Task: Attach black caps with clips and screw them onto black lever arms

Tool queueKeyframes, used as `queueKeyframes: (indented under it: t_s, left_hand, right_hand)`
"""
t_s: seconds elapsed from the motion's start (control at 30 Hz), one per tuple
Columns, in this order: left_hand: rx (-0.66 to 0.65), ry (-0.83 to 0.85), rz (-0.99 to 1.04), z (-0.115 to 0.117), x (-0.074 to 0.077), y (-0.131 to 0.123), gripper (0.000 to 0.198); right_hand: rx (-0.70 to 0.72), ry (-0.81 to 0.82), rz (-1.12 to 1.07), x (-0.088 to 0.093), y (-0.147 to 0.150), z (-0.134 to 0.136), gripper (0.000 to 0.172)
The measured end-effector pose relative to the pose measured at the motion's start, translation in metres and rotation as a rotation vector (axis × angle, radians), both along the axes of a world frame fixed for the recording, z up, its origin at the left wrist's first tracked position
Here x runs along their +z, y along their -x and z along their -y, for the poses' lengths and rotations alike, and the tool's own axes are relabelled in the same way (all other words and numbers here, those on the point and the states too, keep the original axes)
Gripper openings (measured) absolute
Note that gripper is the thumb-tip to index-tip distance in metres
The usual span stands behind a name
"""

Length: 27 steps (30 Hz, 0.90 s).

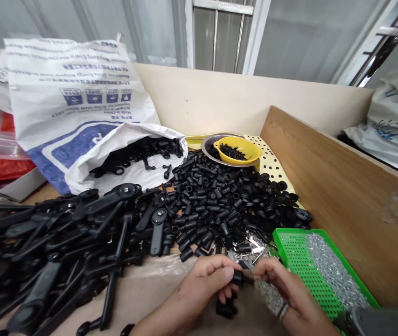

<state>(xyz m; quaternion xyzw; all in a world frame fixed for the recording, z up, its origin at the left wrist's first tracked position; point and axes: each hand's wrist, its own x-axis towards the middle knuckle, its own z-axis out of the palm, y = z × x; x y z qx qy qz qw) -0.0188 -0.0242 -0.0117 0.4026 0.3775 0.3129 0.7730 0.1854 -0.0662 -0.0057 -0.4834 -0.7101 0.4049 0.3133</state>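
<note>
My left hand (216, 280) pinches a short black plastic cylinder (238, 278) between thumb and fingers at the lower middle. A thin dark stem extends from its right end toward my right hand (279, 284). Part of that hand is wrapped in speckled grey fabric (271, 298). Its fingers are curled together close to the stem; whatever they grip is too blurred to name. Just below my left fingers is another black part (226, 308). Beyond both hands lie small silvery metal pieces (254, 247) and a heap of short black tubes (212, 200).
Long black plastic arms (108, 228) pile up at left, before a white woven sack (83, 93) holding more black parts. A yellow colander (254, 151) with black screw-like pieces sits in a metal bowl (207, 144). At right, a green tray (289, 238) holds small silvery parts beside a wooden board (324, 172).
</note>
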Motion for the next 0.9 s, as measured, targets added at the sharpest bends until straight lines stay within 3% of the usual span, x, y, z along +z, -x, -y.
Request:
queueKeyframes:
  t_s: [0.2, 0.3, 0.37, 0.5, 0.57, 0.67, 0.8, 0.9]
  left_hand:
    - [0.081, 0.164, 0.148, 0.002, -0.001, -0.006, 0.043]
    - [0.124, 0.178, 0.185, 0.002, -0.003, -0.006, 0.041]
    - [0.123, 0.177, 0.191, 0.003, -0.003, -0.006, 0.04]
    - [0.106, 0.2, 0.2, 0.008, -0.002, -0.008, 0.04]
    - [0.104, 0.212, 0.215, 0.011, -0.004, -0.01, 0.041]
    - [0.092, 0.229, 0.258, 0.012, -0.008, -0.014, 0.041]
    - [0.08, 0.263, 0.293, 0.012, -0.009, -0.015, 0.04]
    - [0.079, 0.246, 0.271, 0.012, -0.006, -0.014, 0.04]
  right_hand:
    - [0.104, -0.044, 0.109, -0.005, 0.0, 0.008, 0.086]
    - [0.098, -0.114, 0.155, -0.002, -0.001, 0.008, 0.094]
    - [0.073, -0.145, 0.091, -0.001, 0.001, 0.006, 0.086]
    - [-0.116, -0.099, -0.191, 0.001, 0.013, 0.004, 0.038]
    - [-0.245, -0.096, -0.238, 0.001, 0.019, 0.005, 0.022]
    - [-0.264, -0.16, -0.156, 0.0, 0.021, 0.004, 0.022]
    - [-0.111, -0.472, 0.084, 0.001, 0.011, 0.002, 0.039]
    - [-0.074, -0.504, 0.241, 0.008, 0.007, 0.005, 0.043]
